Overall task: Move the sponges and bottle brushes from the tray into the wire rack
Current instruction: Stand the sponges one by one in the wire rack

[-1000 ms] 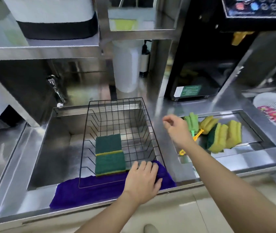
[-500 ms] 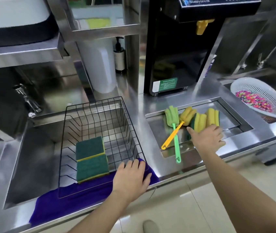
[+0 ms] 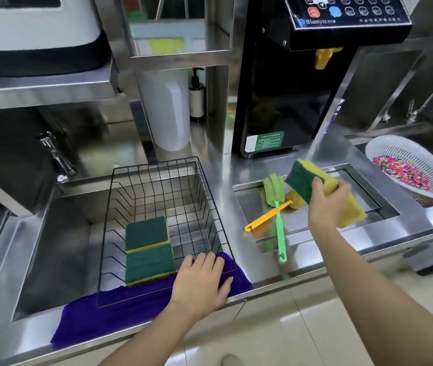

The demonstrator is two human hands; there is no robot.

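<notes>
Sponges [image 3: 148, 250], two, flat in wire rack [image 3: 157, 207], left, sitting in sink over purple cloth [image 3: 109, 313]. My left hand [image 3: 201, 282] flat, fingers spread, pressing rack's near rim, holding nothing. Green brush [image 3: 278, 223] and yellow brush [image 3: 268, 216] crossed in tray [image 3: 247, 196]. My right hand [image 3: 329, 204] clamped on sponge stack [image 3: 318, 184], lifted above tray.

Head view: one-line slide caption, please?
Right hand lifts sponges above tray; left hand steadies wire rack.

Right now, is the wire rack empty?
No. Two green-topped sponges lie flat inside the wire rack.
</notes>
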